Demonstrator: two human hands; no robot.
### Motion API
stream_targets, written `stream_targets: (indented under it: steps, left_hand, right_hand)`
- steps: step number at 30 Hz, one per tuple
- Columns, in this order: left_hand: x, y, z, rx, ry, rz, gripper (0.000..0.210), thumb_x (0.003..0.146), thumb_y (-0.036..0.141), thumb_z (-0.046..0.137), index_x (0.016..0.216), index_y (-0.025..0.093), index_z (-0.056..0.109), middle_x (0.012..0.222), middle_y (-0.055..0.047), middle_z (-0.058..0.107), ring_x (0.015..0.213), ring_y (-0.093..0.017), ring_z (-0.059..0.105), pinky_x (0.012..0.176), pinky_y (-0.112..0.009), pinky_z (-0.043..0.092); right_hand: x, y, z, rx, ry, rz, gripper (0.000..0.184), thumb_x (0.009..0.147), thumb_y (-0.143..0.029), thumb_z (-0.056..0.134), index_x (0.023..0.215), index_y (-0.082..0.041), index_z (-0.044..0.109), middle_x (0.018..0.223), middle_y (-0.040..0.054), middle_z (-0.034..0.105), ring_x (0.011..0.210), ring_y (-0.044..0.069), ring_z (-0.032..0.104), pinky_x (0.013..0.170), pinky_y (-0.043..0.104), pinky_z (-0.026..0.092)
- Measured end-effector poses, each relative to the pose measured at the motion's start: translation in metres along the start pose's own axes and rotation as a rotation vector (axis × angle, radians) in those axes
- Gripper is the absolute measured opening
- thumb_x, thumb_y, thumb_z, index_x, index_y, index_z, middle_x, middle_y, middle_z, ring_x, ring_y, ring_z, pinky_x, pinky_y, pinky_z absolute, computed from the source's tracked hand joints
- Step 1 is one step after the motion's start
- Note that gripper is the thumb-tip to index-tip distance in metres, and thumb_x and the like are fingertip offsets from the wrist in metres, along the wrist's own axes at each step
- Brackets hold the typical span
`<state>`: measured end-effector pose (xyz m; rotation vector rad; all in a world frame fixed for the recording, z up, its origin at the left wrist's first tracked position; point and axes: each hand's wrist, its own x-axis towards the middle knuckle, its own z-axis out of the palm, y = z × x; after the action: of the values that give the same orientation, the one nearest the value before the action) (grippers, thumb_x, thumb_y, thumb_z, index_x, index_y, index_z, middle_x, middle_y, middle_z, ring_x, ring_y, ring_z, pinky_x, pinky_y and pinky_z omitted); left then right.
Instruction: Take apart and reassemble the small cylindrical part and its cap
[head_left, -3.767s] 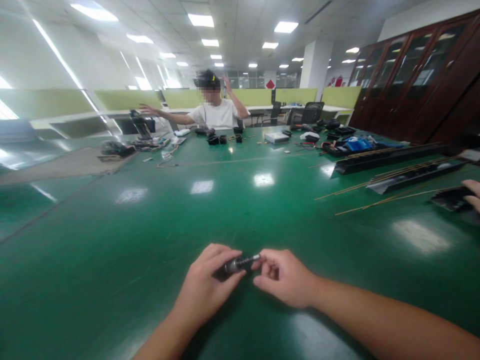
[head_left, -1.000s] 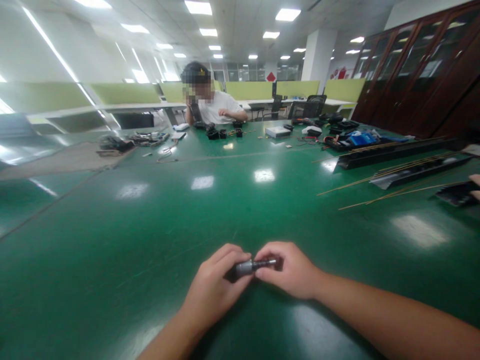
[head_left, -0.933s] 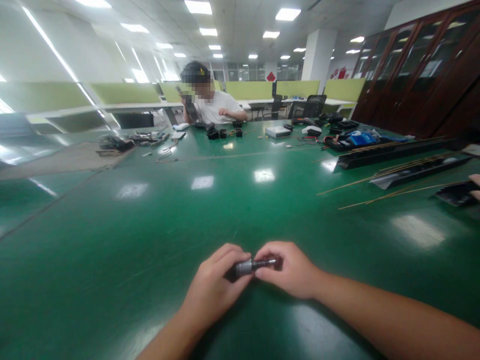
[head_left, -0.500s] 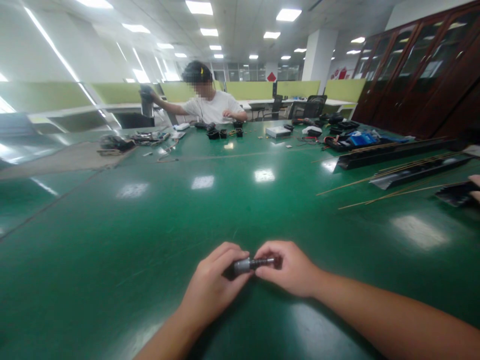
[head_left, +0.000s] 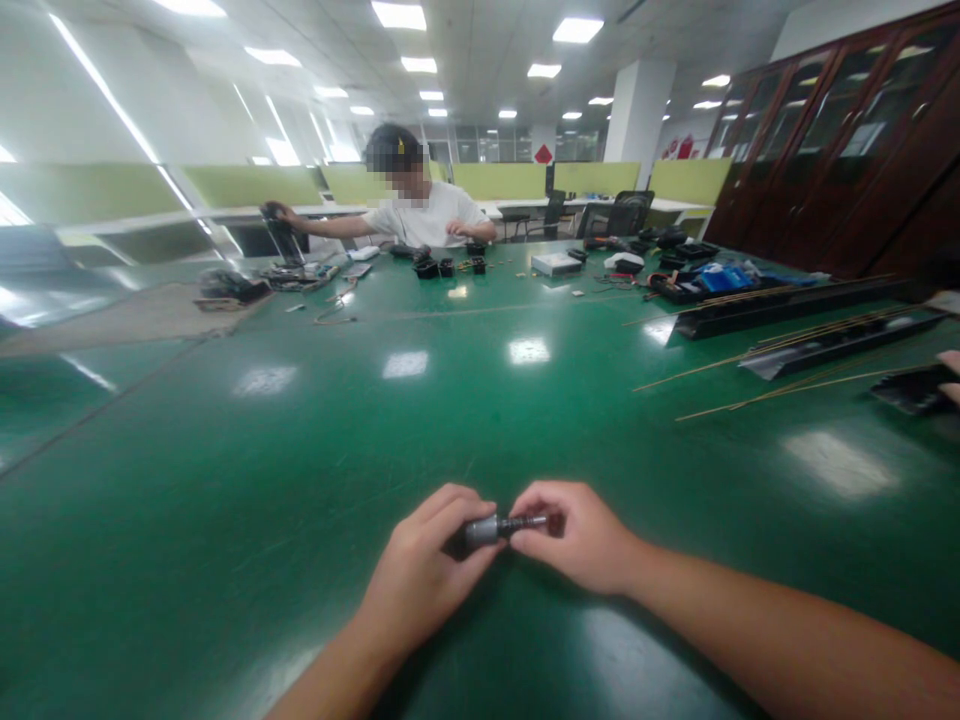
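Just above the green tabletop, my left hand is closed round a small grey-and-black cylinder. A slim dark, ridged shaft with a shiny metal end sticks out of it toward the right. My right hand has its thumb and fingers closed about that shaft, the fingertips nearly meeting those of the left. The left end of the cylinder is hidden in my left palm, and the exact kind of tool or part cannot be made out.
Across the table a person in a white shirt reaches toward a dark upright object. Small black boxes and a white box lie at the far side. Thin rods and black channels lie right, near another person's hand.
The person across the table has lowered the dark object and moved it slightly left. My hands stay almost in place, the cylinder shifting only very slightly left.
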<state>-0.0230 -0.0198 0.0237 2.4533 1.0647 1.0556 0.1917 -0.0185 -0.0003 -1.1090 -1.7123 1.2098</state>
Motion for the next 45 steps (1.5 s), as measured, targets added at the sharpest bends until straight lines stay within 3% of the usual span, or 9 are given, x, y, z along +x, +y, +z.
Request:
stream_targets:
  steps: [45]
  left_hand:
    - [-0.001, -0.01, -0.007, 0.067, 0.052, -0.032, 0.018, 0.084, 0.021, 0.07, 0.102, 0.02, 0.068, 0.097, -0.006, 0.068, 0.09, -0.016, 0.067, 0.078, -0.024, 0.056]
  right_hand:
    - [0.001, 0.001, 0.001, 0.118, 0.09, 0.095, 0.012, 0.077, -0.021, 0.072, 0.084, -0.015, 0.064, 0.062, -0.0034, 0.059, 0.054, 0.01, 0.051, 0.051, 0.021, 0.037]
